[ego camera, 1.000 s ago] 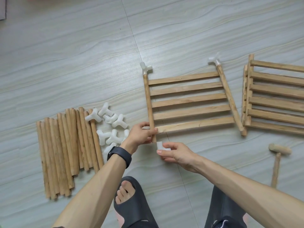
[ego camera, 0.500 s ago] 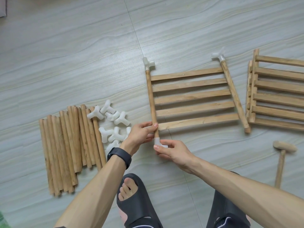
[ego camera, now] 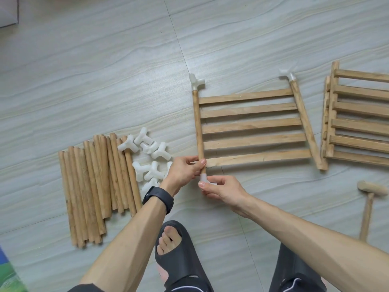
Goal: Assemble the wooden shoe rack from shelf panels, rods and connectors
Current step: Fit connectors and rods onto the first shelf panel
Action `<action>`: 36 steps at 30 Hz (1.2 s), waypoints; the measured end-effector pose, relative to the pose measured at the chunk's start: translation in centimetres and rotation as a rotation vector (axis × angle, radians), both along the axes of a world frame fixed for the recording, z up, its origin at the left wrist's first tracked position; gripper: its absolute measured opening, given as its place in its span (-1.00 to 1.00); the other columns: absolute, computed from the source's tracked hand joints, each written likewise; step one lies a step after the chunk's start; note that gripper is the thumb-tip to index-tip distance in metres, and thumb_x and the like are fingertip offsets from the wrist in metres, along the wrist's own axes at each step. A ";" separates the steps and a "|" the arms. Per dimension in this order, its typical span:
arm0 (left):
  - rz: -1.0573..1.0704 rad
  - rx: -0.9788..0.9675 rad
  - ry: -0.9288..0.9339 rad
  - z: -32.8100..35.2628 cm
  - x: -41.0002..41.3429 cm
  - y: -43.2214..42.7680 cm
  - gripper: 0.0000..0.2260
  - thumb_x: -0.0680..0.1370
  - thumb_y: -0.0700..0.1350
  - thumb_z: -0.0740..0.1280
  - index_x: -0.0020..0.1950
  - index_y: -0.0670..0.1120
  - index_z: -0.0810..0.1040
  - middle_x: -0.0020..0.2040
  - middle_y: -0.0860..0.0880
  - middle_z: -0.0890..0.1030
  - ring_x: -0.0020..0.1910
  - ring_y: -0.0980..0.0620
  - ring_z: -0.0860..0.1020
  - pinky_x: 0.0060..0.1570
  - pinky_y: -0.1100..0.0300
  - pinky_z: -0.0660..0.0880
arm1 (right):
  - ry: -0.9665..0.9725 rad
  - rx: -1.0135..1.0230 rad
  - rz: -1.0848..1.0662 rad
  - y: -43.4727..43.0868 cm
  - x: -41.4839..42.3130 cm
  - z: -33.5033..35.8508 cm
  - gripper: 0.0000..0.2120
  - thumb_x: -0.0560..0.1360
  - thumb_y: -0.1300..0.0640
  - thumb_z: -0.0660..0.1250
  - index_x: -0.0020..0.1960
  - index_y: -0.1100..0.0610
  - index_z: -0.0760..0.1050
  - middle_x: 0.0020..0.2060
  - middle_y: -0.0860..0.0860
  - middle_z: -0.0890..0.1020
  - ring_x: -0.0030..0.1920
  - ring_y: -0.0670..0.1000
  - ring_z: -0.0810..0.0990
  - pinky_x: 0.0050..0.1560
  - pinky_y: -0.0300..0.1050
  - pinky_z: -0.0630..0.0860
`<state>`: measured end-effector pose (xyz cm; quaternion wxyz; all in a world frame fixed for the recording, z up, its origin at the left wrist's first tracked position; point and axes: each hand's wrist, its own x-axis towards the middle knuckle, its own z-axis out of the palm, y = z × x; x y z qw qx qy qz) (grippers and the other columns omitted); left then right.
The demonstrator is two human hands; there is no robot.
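At the shelf panel's (ego camera: 252, 125) near-left corner, the left hand (ego camera: 185, 169) pinches the side rod (ego camera: 197, 127); the right hand (ego camera: 221, 189) grips a white connector (ego camera: 203, 178), seemingly part-seated on the rod's end; stiff light wood, slick plastic; hold close to the joint.

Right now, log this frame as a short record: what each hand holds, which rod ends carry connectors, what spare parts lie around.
left hand: grips left rod at its near end
right hand: pinches white connector on that rod's tip
fitted connectors: far ends of left rod and right rod
right rod near end: bare
spare parts: loose rods, loose connectors at left; stacked panels at right
tool: wooden mallet on floor, untouched
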<state>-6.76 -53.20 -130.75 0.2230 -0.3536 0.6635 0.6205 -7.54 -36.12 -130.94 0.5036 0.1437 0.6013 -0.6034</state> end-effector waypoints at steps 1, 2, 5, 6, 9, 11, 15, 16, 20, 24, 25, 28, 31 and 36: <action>-0.042 -0.017 0.000 0.1 -0.1 0.0 -0.75 0.59 -0.06 0.43 0.21 -0.14 0.66 -0.20 0.07 0.72 -0.23 0.15 0.68 -0.19 0.32 0.56 | 0.001 -0.001 0.050 0.1 -0.2 -0.1 -0.70 0.47 0.09 0.56 0.13 0.21 0.66 -0.15 0.02 0.69 -0.10 -0.04 0.66 0.04 -0.21 0.62; -0.080 -0.046 -0.003 0.2 -0.1 -0.1 -0.75 0.59 -0.08 0.43 0.23 -0.14 0.65 -0.19 0.08 0.72 -0.24 0.18 0.68 -0.21 0.36 0.53 | 0.002 -0.008 0.106 0.1 -0.5 -0.2 -0.72 0.48 0.08 0.55 0.12 0.19 0.67 -0.15 0.00 0.68 -0.09 -0.05 0.65 0.01 -0.26 0.61; -0.177 -0.309 0.026 0.6 -0.3 -1.1 -0.77 0.59 -0.07 0.39 0.23 -0.06 0.65 0.01 0.06 0.71 -0.03 0.10 0.67 0.04 0.24 0.54 | 0.025 0.049 0.249 0.0 -1.6 -0.1 -0.68 0.46 0.01 0.56 0.15 0.04 0.57 -0.05 -0.09 0.68 -0.01 -0.07 0.69 0.06 -0.23 0.62; -0.183 -0.424 0.055 0.9 -0.2 -1.6 -0.79 0.59 -0.06 0.37 0.20 -0.02 0.66 0.03 0.09 0.69 -0.01 0.11 0.64 0.05 0.23 0.50 | 0.103 0.138 0.331 0.0 -2.0 -0.1 -0.62 0.44 -0.05 0.57 0.18 0.00 0.54 0.04 -0.09 0.67 0.04 -0.07 0.69 0.13 -0.17 0.61; -0.258 -0.726 0.129 1.9 1.0 -3.4 -0.82 0.59 -0.02 0.32 0.16 0.06 0.63 0.01 0.15 0.62 -0.05 0.11 0.59 -0.10 0.16 0.47 | 0.510 0.432 0.578 1.0 -2.9 -0.2 -0.45 0.42 -0.24 0.50 0.31 0.01 0.58 0.20 -0.10 0.62 0.23 -0.07 0.58 0.28 -0.18 0.46; -0.377 -0.912 0.138 1.9 2.1 -4.3 -0.81 0.60 0.04 0.31 0.18 0.07 0.59 0.06 0.09 0.58 0.04 0.05 0.56 -0.16 0.12 0.44 | 0.686 0.520 0.625 2.4 -3.0 -0.2 -0.51 0.47 -0.28 0.40 0.28 -0.02 0.59 0.21 -0.12 0.61 0.23 -0.05 0.57 0.23 -0.14 0.43; -0.660 -1.088 -0.025 1.3 3.0 -4.7 -0.61 0.58 0.23 0.28 0.30 0.03 0.49 0.22 -0.04 0.54 0.27 -0.07 0.45 -0.01 0.03 0.47 | 1.052 0.678 0.593 5.4 -3.7 -0.5 -0.65 0.56 -0.06 0.32 0.32 0.00 0.49 0.26 -0.04 0.46 0.05 0.10 0.59 -0.13 -0.03 0.52; -0.677 -1.086 -0.060 1.1 3.0 -4.6 -0.58 0.58 0.26 0.27 0.31 0.03 0.49 0.24 -0.05 0.54 0.28 -0.08 0.44 0.03 0.01 0.47 | 1.070 0.730 0.629 5.9 -4.2 -0.6 -0.59 0.57 -0.01 0.32 0.40 0.00 0.42 0.33 0.00 0.39 0.14 0.13 0.54 -0.10 0.03 0.55; -0.637 -1.011 -0.084 1.0 2.7 -4.5 -0.67 0.60 0.22 0.26 0.25 0.07 0.52 0.16 -0.04 0.56 0.21 -0.09 0.51 0.06 0.01 0.45 | 0.965 0.786 0.845 6.6 -5.2 -1.1 -0.39 0.59 0.03 0.25 0.59 0.07 0.16 0.53 0.06 0.23 0.42 0.18 0.27 0.38 0.12 0.42; -0.580 -0.909 -0.126 1.8 2.4 -5.6 -0.79 0.62 0.09 0.28 0.17 0.05 0.59 0.08 0.01 0.64 0.09 -0.04 0.59 0.02 0.04 0.52 | 0.933 0.647 0.926 4.7 -5.0 -0.9 -0.28 0.58 -0.01 0.23 0.64 0.12 0.05 0.60 0.03 0.13 0.47 0.20 0.21 0.50 0.03 0.26; -0.535 -0.857 -0.141 2.1 2.3 -5.9 -0.80 0.62 0.07 0.30 0.16 0.04 0.61 0.07 0.02 0.65 0.07 -0.03 0.60 0.01 0.06 0.54 | 0.934 0.614 0.931 4.3 -5.2 -0.9 -0.28 0.58 -0.02 0.23 0.65 0.12 0.05 0.61 0.02 0.12 0.49 0.20 0.21 0.52 0.02 0.23; -0.306 -0.581 -0.112 3.5 1.7 -7.2 -0.82 0.60 0.01 0.38 0.14 -0.01 0.68 0.03 0.05 0.67 0.02 0.05 0.62 -0.13 0.23 0.55 | 0.904 0.511 0.892 3.7 -5.9 -0.4 -0.33 0.59 -0.03 0.27 0.63 0.10 0.17 0.61 0.00 0.18 0.54 0.11 0.22 0.55 -0.07 0.14; -0.051 -0.152 -0.035 5.6 1.2 -8.1 -0.85 0.61 -0.08 0.40 0.14 -0.03 0.71 0.07 0.02 0.72 0.07 0.03 0.66 -0.10 0.30 0.55 | 0.804 0.383 0.630 3.3 -5.7 1.0 -0.49 0.57 -0.10 0.35 0.48 0.03 0.42 0.40 -0.08 0.50 0.26 -0.12 0.53 0.31 -0.19 0.38; 0.222 0.381 0.067 6.6 -0.9 -5.1 -0.77 0.62 -0.28 0.32 0.26 -0.20 0.61 0.14 -0.16 0.69 0.13 -0.08 0.68 0.04 0.20 0.62 | 0.367 0.018 0.133 2.6 -4.1 3.8 -0.56 0.51 -0.07 0.50 0.33 -0.02 0.53 0.05 -0.09 0.73 0.05 -0.06 0.70 0.13 -0.07 0.62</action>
